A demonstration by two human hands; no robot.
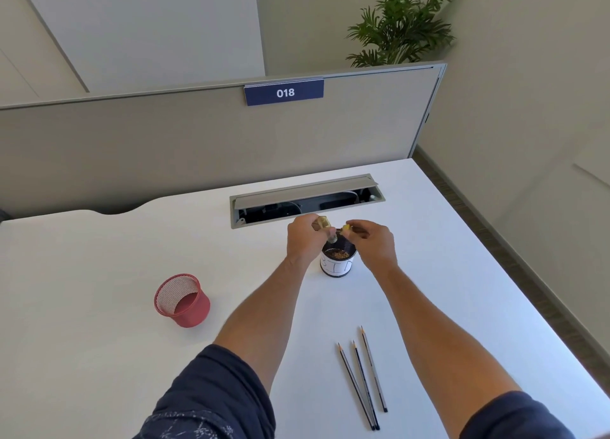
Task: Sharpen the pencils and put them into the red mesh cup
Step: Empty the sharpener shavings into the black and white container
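Both hands over the dark round bin point(338, 263), shavings inside, white paper label on its side. Left hand point(305, 237) grips a small translucent yellowish sharpener body point(325, 225); right hand point(371, 239) pinches a small yellow piece point(346, 230). Three slim dark pencils point(363, 377) lie side by side on the smooth white surface point(99, 339), near the right forearm, points away. Red mesh cup point(182, 300) stands upright, well left of both hands.

pencils: three slim dark-barrelled wooden pencils point(363, 377) lying flat on the white desk, side by side, sharpened tips pointing away
cup: round red metal mesh cup point(182, 300) standing upright, tilted in view, well apart to the left of the pencils
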